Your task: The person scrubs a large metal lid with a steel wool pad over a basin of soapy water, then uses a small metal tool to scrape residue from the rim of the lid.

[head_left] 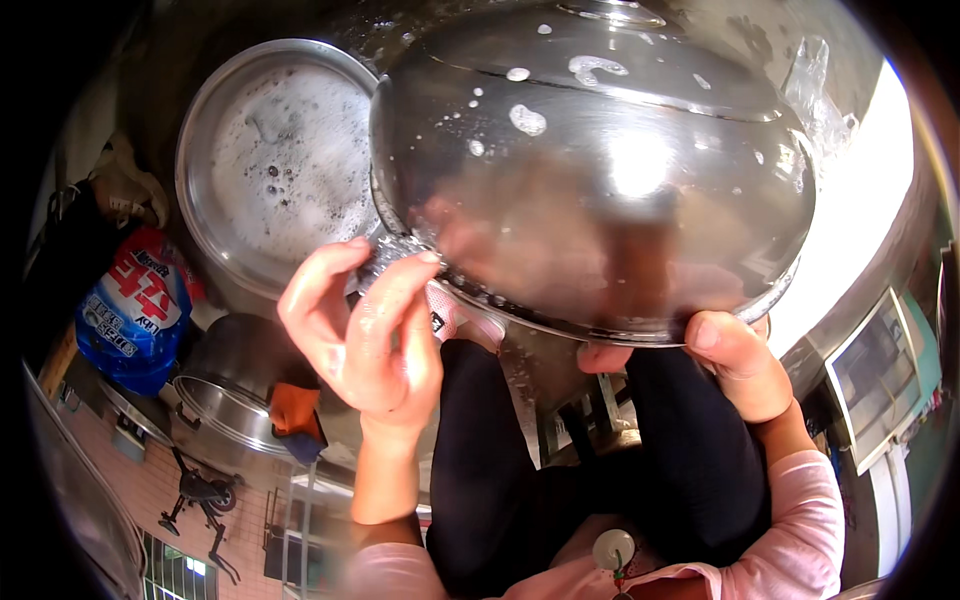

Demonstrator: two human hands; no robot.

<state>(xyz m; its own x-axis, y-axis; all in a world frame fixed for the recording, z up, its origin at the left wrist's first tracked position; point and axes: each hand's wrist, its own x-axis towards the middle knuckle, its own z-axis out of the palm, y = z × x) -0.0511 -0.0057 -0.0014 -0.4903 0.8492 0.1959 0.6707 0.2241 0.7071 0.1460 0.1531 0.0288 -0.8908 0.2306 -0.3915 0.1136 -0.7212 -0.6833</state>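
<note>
A large domed steel pot lid (560,220) is tilted up in front of me, its knob at the far top and white suds scattered over its shiny surface. My right hand (735,360) grips the near right rim, thumb on the outside. At the near left rim, my left hand (375,330) is closed with bent fingers on a crumpled, silvery scouring pad (388,258), which touches the lid's edge. The fingers partly cover the pad. Left of the lid stands a round metal basin (275,170) of foamy water; the lid overlaps its right edge.
A blue and red detergent bag (135,310) stands at the left. Near it are a large steel pot (235,385), an orange cloth (296,408) and a shoe (130,180). Clear plastic (815,90) lies beyond the lid at the right. My knees (485,430) are beneath the lid.
</note>
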